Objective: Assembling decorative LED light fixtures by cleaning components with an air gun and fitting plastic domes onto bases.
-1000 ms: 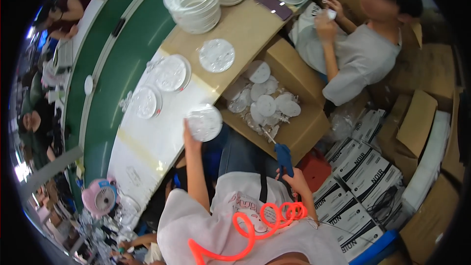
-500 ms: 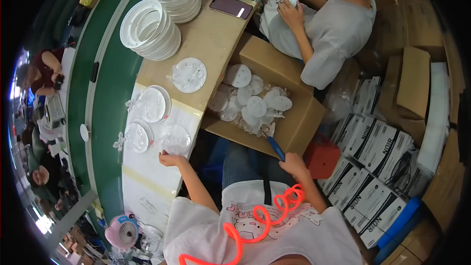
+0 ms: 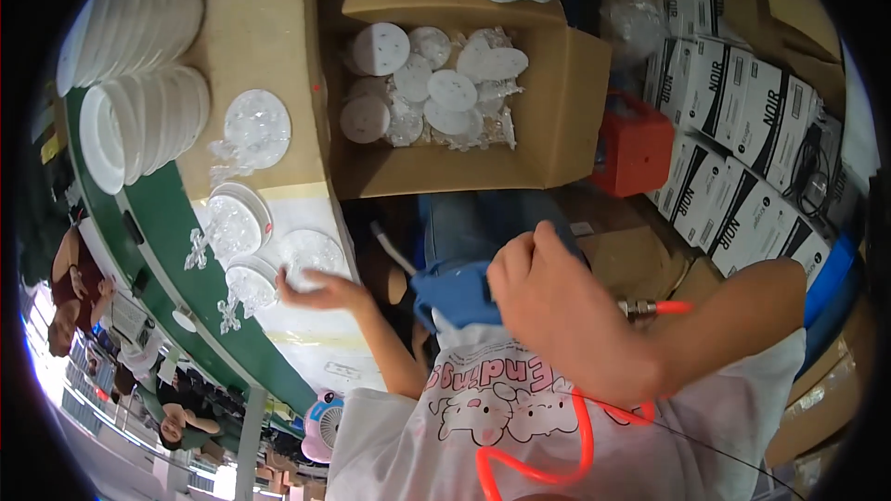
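Observation:
My right hand point(image 3: 566, 306), fingers curled, is raised above my lap around a blue air tool point(image 3: 459, 292). Its metal fitting and orange coiled hose point(image 3: 585, 445) come out beside the wrist. Part of the tool is behind the hand. Over the table edge, my left hand point(image 3: 320, 292) is palm up with its fingers apart and nothing in them. Just beyond its fingers lies a clear-and-white round disc point(image 3: 311, 255). To its left are two white round housings point(image 3: 237, 223) point(image 3: 251, 286) with clear crystal-like pieces at their sides.
Another disc point(image 3: 257, 128) lies farther up the table, near stacks of white rings point(image 3: 144, 121). An open cardboard box point(image 3: 566, 102) holds several discs with clear pieces. At right are a red container point(image 3: 636, 144) and stacked white cartons point(image 3: 742, 111). A pink fan point(image 3: 323, 427) stands lower left.
My right hand has brought the blue tool from the box's near edge back over my lap. My left hand has opened beside the disc. The whole view has turned.

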Available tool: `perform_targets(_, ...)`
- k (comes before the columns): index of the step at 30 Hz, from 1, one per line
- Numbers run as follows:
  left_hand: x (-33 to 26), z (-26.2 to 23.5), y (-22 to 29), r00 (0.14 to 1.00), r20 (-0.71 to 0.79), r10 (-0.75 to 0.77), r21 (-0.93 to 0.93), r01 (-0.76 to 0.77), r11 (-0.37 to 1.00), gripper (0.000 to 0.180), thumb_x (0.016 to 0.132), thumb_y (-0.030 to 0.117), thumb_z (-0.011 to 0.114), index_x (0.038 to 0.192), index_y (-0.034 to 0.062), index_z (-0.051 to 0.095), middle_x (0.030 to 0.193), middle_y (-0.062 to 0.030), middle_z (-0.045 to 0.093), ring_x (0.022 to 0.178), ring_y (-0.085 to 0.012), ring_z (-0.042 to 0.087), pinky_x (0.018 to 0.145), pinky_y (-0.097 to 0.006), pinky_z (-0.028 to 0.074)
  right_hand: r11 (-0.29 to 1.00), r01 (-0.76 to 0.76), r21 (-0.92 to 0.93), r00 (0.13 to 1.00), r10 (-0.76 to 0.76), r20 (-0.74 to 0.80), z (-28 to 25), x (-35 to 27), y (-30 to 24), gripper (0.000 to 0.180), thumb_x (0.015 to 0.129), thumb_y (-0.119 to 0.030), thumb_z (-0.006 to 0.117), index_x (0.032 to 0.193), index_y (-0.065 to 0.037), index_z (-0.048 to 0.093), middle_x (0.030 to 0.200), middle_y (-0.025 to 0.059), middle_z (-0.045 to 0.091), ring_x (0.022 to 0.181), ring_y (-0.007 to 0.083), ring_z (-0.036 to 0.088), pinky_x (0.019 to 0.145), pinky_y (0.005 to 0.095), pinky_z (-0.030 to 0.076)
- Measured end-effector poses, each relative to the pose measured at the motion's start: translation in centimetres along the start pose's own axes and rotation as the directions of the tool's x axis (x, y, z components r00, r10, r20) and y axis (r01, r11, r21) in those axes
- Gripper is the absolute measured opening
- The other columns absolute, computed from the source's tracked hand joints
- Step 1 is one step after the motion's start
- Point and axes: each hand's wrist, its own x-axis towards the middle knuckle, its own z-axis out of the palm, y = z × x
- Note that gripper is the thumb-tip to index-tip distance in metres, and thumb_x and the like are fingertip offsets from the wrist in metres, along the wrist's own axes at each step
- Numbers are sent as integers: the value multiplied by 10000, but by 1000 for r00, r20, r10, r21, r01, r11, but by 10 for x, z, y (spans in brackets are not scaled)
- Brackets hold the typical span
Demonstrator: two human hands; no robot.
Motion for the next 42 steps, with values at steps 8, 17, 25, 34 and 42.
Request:
perform_targets(8, -106, 213, 10, 642, 754, 138, -334, 194, 922, 420, 744, 165, 597, 1097, -12, 454, 1054, -199, 436, 989, -366, 434, 856, -396, 357, 841, -218, 496, 974, 217, 59, 54, 43, 31, 192, 712, -145, 529, 823, 9, 502, 766, 110, 485, 715, 200, 496, 757, 298, 363)
perform_targets(17, -83, 381, 12, 531, 739, -413, 347, 226, 910, 935, 524, 558, 713, 1202, 41, 329, 1076, -226, 454, 1000, -394, 453, 839, -508, 342, 84, -720, 689, 654, 413, 633, 281, 118, -29, 318, 686, -270, 578, 749, 40, 601, 766, 253, 581, 766, 387, 575, 703, 444, 460)
perform_targets(25, -73, 437, 31, 326, 662, -674, 598, 311, 738, 681, 612, 530, 657, 1075, 73, 454, 1070, -189, 526, 1007, -367, 496, 834, -562, 335, -123, -658, 743, 691, 293, 661, 313, 155, -62, 333, 646, -299, 616, 808, -8, 623, 734, 208, 596, 706, 324, 600, 648, 377, 453)
perform_targets(34, -100, 388, -36, 828, 461, -319, 65, 326, 943, 465, 872, 338, 417, 1122, -50, 471, 1027, -307, 509, 905, -375, 546, 770, -406, 431, -267, -350, 898, 781, 446, 437, 272, 146, -20, 256, 707, -200, 583, 903, -37, 600, 736, 199, 594, 727, 351, 591, 645, 384, 450)
perform_targets(42, -106, 311, -35, -50, 983, -176, -17, 934, -358, 444, 869, 336, 446, 1211, 53, 424, 1182, -88, 502, 1071, -226, 497, 914, -368, 406, -90, -156, 984, 912, 371, 178, 218, 120, 6, 213, 759, -122, 543, 937, -8, 570, 761, 70, 622, 698, 155, 600, 643, 273, 456)
